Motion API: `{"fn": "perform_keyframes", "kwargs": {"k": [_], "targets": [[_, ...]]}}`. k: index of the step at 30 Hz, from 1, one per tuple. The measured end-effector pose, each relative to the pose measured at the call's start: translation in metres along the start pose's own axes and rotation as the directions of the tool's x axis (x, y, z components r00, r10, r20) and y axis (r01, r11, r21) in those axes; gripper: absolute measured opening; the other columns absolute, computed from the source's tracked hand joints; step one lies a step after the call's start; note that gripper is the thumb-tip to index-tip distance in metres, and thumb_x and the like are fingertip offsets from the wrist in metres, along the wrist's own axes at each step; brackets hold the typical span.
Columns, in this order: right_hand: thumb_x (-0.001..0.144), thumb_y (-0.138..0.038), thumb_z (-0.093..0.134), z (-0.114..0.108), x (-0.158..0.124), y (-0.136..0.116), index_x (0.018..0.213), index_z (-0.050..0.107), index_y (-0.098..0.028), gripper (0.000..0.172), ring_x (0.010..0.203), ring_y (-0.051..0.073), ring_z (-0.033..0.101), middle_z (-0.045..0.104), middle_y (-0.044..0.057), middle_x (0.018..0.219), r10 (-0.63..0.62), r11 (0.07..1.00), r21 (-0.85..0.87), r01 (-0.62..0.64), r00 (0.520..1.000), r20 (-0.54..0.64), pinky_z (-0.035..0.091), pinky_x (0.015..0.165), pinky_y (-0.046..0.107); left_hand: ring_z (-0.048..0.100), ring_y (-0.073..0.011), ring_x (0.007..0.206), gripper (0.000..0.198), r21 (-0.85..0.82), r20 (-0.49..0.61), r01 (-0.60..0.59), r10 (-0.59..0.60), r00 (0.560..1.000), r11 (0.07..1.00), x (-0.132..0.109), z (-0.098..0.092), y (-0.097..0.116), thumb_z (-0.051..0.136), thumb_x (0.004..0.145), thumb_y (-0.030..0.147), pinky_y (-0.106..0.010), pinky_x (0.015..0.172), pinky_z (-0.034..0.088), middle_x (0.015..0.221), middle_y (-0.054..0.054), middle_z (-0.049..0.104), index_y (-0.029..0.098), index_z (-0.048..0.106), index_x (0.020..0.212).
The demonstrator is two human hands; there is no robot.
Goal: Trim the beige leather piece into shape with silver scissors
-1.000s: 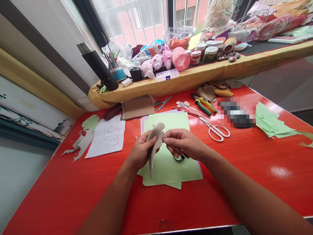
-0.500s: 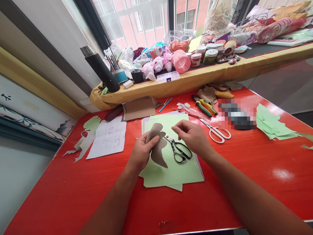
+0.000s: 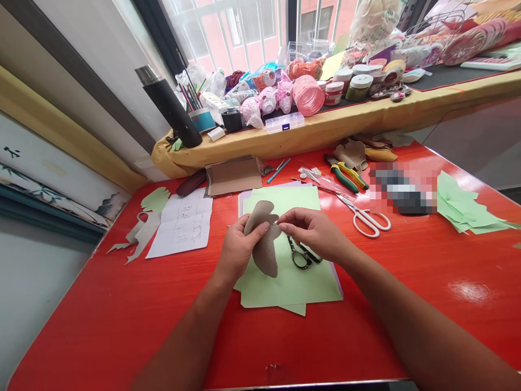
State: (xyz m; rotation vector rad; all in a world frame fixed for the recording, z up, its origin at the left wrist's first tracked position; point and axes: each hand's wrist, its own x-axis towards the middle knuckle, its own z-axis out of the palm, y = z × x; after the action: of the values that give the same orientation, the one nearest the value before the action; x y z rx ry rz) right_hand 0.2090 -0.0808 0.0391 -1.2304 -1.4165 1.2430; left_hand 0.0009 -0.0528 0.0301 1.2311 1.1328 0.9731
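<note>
My left hand is closed on a taupe cut-out piece shaped like a bird or leaf, thumb on its front. My right hand pinches the piece's right edge with thumb and forefinger. Both hands hover over a stack of light green paper sheets on the red table. Black-handled scissors lie on the green paper just under my right hand, partly hidden by it.
White-handled scissors, green-yellow pliers and green paper scraps lie to the right. A printed white sheet and paper cut-outs lie left. A cardboard piece and a black flask stand behind, by a cluttered yellow sill.
My right hand let go of the taupe piece, lifted away, then came back to pinch its right edge. The piece turned in my left hand. The black scissors came into sight.
</note>
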Motion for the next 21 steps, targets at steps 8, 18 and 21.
{"fn": "perform_keyframes", "kwargs": {"k": [8,18,21], "targets": [[0.091,-0.041,0.074,0.0052,-0.0002,0.0025,0.088,0.073,-0.022,0.020,0.061,0.016,0.054,0.067,-0.001,0.074,0.041,0.999,0.019,-0.041,0.999,0.005,0.043,0.056,0.031,0.059,-0.0169,0.080,0.039,-0.061,0.078,0.039,-0.034,0.996,0.997,-0.0013,0.0018,-0.0033,0.087,0.083,0.051,-0.027,0.070,0.047,0.086,-0.003,0.071,0.018,0.081,0.102],[0.090,-0.039,0.071,0.0037,0.0002,0.0026,0.088,0.071,-0.021,0.018,0.061,0.015,0.055,0.063,-0.002,0.073,0.074,0.993,0.084,-0.077,0.996,0.041,0.041,0.056,0.030,0.065,-0.0206,0.092,0.046,-0.298,0.230,0.176,-0.109,0.967,0.938,-0.0027,0.0078,-0.0050,0.098,0.072,0.038,-0.031,0.083,0.049,0.098,-0.005,0.076,0.019,0.081,0.111],[0.090,-0.037,0.071,0.0055,0.0011,0.0069,0.090,0.071,-0.021,0.016,0.064,0.016,0.057,0.066,-0.001,0.078,0.069,0.995,0.075,-0.072,0.997,0.035,0.046,0.060,0.032,0.063,-0.0185,0.090,0.045,-0.286,0.199,0.165,-0.110,0.974,0.944,-0.0029,0.0085,-0.0065,0.099,0.071,0.038,-0.029,0.081,0.048,0.097,-0.004,0.075,0.020,0.081,0.109]]}}
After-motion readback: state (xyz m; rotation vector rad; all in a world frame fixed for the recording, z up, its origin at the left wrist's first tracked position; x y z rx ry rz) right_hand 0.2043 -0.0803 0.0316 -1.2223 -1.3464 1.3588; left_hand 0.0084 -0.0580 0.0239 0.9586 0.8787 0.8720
